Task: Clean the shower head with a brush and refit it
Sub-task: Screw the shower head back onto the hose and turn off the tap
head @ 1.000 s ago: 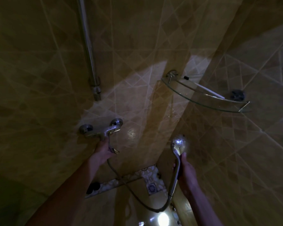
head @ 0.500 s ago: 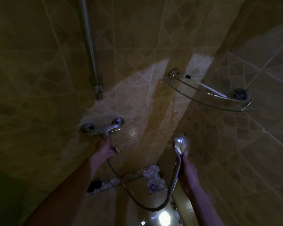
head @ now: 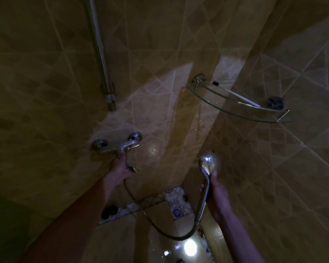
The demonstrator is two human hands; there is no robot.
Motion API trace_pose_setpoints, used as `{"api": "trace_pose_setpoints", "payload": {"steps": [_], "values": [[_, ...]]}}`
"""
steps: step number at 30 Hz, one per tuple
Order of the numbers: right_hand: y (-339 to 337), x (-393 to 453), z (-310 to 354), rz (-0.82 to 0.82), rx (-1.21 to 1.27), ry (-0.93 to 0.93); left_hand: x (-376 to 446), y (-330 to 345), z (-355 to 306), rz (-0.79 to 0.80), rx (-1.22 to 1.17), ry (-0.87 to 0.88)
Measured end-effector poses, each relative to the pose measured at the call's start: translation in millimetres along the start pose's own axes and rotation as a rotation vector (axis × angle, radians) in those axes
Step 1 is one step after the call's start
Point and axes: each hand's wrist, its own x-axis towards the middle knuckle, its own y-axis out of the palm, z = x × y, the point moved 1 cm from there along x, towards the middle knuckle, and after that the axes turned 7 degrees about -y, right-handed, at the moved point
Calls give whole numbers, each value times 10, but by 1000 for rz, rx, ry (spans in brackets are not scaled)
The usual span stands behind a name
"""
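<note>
The shower head (head: 208, 160) is held upright by its handle in the gripping right hand (head: 217, 194), off its mount. The mixer tap (head: 120, 147) lever is pinched by the left hand (head: 120, 170). A sudden spray or hose (head: 160, 230) snag is risked if it is opened hard.

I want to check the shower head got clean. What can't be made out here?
Head view, dim light:
- shower head: nozzle face turned away, glare on its back.
- brush on the glass shelf: bristles too dark to see.
- left hand at the tap: fingers hidden behind the lever.
</note>
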Motion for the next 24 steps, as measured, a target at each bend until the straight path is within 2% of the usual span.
{"api": "trace_pose_setpoints", "payload": {"steps": [11,18,24], "values": [[45,-7,-38,34,-108,5,-7,26,9,5,-16,13],[85,-49,158,107,30,10,12,-14,9,22,-24,-8],[-16,34,152,55,32,17,38,-22,17,-10,-35,-17]]}}
